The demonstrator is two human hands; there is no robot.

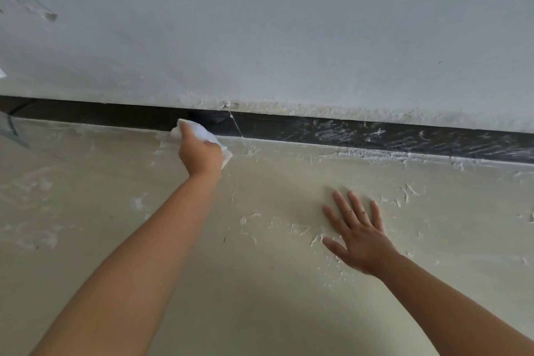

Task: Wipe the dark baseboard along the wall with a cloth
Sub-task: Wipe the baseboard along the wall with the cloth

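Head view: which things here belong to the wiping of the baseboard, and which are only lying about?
Belong to the job:
- dark baseboard, white smears on its right part
- white cloth, pressed against it
- left hand, gripping the cloth

Only there:
- right hand, flat on the floor
- white wall
- dried white splatter on the floor

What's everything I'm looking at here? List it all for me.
baseboard: one, dark, along the foot of the wall, white smears on its right part.
cloth: one, white, against the baseboard.
wall: one, pale grey-white, above the baseboard.
floor: one, cream, flecked with white plaster.
left hand: one, grips the cloth.
right hand: one, flat on the floor, fingers spread.
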